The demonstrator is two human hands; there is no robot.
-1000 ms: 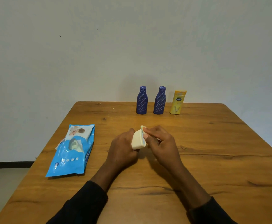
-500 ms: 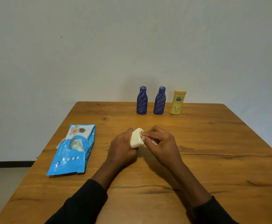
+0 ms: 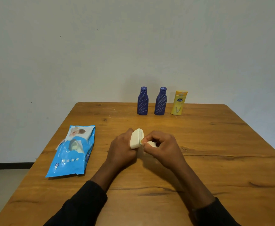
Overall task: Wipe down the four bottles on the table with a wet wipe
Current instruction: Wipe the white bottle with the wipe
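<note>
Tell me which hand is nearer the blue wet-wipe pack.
Left. The left hand lies just right of the wet-wipe pack, gripping the cream bottle; the right hand sits farther right, beyond that bottle, pinching a wipe.

Plain room, likely home: wooden table (image 3: 215, 144) against bare white wall (image 3: 133, 46), toiletry bottles, wipes pack (image 3: 71, 154).

Left hand (image 3: 122, 150) knuckles up, fingers curled round a cream bottle (image 3: 136, 139), right hand (image 3: 163, 147) just beside it, fingertips pinching a white wipe (image 3: 151, 143) against the bottle's side, both forearms angled inward, wrists bare beyond dark sleeves (image 3: 84, 204)
</note>
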